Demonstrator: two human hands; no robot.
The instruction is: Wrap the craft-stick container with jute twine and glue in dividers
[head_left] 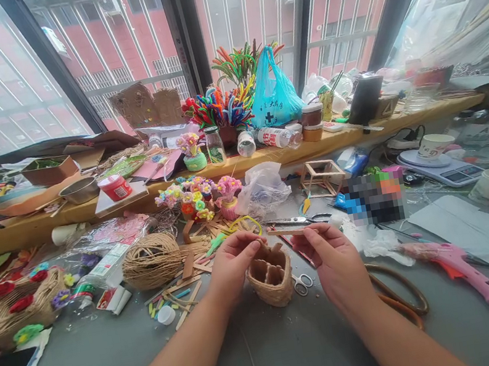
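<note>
In front of me stands a small twine-wrapped basket (272, 289) with brown dividers inside and a jagged back edge. My left hand (234, 266) is closed at its back left rim, thumb and fingers pinched together; what lies between them is hidden. A flat wooden craft stick (285, 233) is pinched between the thumb and fingers of my right hand (335, 255), pointing left above the basket's back edge. Small scissors (303, 284) lie by the basket's right side. Larger metal scissors (295, 221) rest just behind my hands.
Left are a ball of twine (152, 261), loose craft sticks (187, 264) and a flower-trimmed basket (25, 301). Right are a pink glue gun (468, 273) with its cord, a brown cord loop (403, 291) and a kitchen scale (451, 172). A cluttered shelf (171, 192) runs behind.
</note>
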